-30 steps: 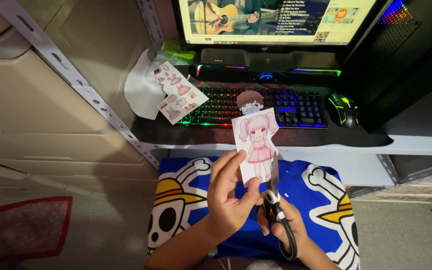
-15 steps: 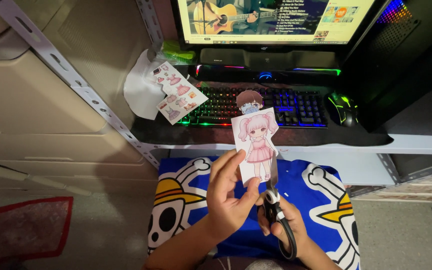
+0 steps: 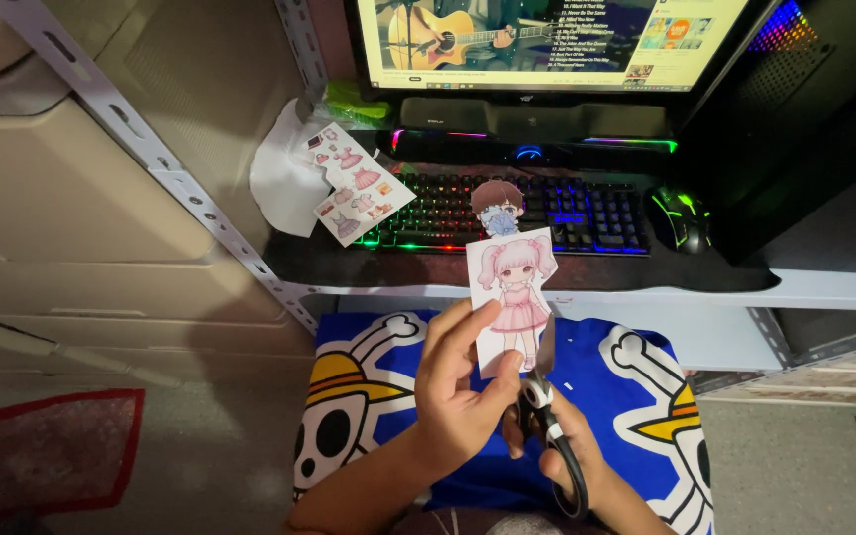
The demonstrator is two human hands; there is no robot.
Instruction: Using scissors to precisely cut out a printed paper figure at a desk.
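Right now my left hand [image 3: 458,396] pinches the pink-haired paper doll cutout [image 3: 513,297] while my right hand [image 3: 572,461] grips black-handled scissors [image 3: 545,416] at its edge.

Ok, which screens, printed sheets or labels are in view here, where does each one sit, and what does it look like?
Monitor: top centre, above the keyboard; bright rectangular screen showing a guitar picture beside a pale list.
Sticker sheet: left of the keyboard, tilted; white with small pink clothing pictures.
Paper doll cutout: held in the left hand; white card, pink-haired figure in a pink dress, scissors in the right hand at its edge.
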